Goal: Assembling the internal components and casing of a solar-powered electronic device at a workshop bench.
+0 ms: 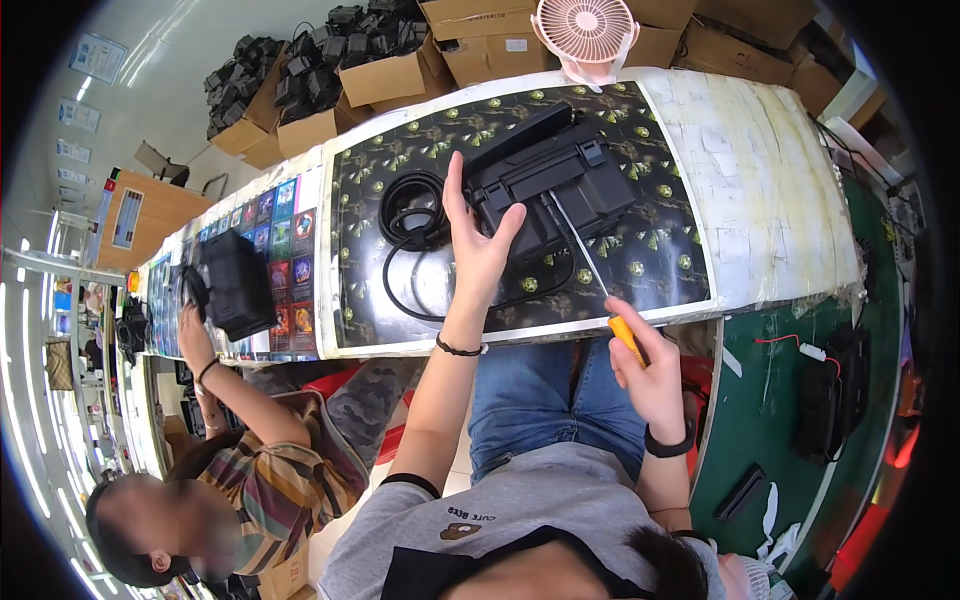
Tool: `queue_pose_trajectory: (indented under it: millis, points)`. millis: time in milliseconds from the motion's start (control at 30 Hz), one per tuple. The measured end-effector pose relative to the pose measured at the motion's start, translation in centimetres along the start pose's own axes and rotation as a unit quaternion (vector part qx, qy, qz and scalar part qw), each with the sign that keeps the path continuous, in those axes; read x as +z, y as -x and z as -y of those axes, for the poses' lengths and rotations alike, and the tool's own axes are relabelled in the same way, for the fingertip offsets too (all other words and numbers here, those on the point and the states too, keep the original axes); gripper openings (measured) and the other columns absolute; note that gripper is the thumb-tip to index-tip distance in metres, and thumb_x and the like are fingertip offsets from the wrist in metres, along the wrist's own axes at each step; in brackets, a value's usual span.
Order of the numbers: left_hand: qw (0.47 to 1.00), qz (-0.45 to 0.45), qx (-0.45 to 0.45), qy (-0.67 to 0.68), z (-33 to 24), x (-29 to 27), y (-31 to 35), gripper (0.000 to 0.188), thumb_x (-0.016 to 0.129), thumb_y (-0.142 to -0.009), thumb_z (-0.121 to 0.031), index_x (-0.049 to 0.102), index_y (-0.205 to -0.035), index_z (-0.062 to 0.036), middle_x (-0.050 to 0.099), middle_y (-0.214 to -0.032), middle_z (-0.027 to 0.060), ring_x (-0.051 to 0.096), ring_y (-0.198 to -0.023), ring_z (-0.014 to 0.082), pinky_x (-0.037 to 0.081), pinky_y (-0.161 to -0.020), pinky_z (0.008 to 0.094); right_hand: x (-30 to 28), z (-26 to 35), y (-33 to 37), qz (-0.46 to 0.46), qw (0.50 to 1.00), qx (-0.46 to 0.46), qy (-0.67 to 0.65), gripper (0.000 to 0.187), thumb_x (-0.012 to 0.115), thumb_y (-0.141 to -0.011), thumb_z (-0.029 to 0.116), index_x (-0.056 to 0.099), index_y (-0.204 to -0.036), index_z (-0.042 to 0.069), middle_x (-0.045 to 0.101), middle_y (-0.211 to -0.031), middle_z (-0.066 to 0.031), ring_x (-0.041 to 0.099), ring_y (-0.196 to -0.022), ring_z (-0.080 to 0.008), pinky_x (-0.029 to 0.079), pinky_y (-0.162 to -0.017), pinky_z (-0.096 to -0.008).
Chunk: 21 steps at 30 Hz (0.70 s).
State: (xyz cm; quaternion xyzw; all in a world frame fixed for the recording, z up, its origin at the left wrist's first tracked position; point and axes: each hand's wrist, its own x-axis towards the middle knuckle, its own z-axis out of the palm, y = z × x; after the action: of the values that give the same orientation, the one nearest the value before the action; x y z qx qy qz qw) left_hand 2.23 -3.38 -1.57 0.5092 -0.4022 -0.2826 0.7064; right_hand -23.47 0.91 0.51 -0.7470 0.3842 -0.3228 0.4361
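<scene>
A black plastic box-shaped device (608,178) lies on the dark patterned mat, a long flap or lid along its far side. My left hand (480,245) is at the device's left side, fingers stretched upward and thumb apart; whether it touches the casing I cannot tell. My right hand (648,368) grips the orange-yellow handle of a screwdriver (592,258) at the table's near edge. Its long metal shaft slants away to the device, with the tip at the near part of the casing. A coiled black cable (412,212) sits left of the device and loops round in front of it.
At the left, another person's hand (192,340) is at a second black device (235,285). A pink fan (587,30) stands at the far edge, before cardboard boxes (390,75) of black devices. On the right, a green surface (760,400) holds black parts and a red wire.
</scene>
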Motion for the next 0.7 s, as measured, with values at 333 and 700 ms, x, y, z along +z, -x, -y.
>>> queue_pose_trajectory:
  millis: [333,700]
  points:
    - [0.997,-0.027,0.037,-0.067,0.4,0.1,0.8,0.090,0.072,-0.082,0.001,0.019,-0.153,-0.0135,0.037,-0.143,0.0137,0.046,-0.125,0.0222,0.039,-0.106,0.0342,-0.4,0.5,0.9,0.040,0.853,0.194,-0.482,0.049,0.046,-0.098,0.005,0.039,-0.146,0.001,0.057,-0.129,-0.0175,0.048,-0.059,-0.0070,0.038,-0.040,-0.0165]
    - [0.997,-0.042,0.042,-0.039,0.6,0.2,1.1,0.086,0.069,-0.083,0.004,0.020,-0.152,-0.0112,0.040,-0.141,0.0124,0.048,-0.122,0.0198,0.040,-0.105,0.0326,2.9,2.2,0.7,-0.064,0.977,-0.090,0.182,0.043,0.061,-0.086,-0.004,0.058,-0.128,0.002,0.063,-0.120,-0.0177,0.068,-0.090,-0.0340,0.055,-0.075,-0.0369]
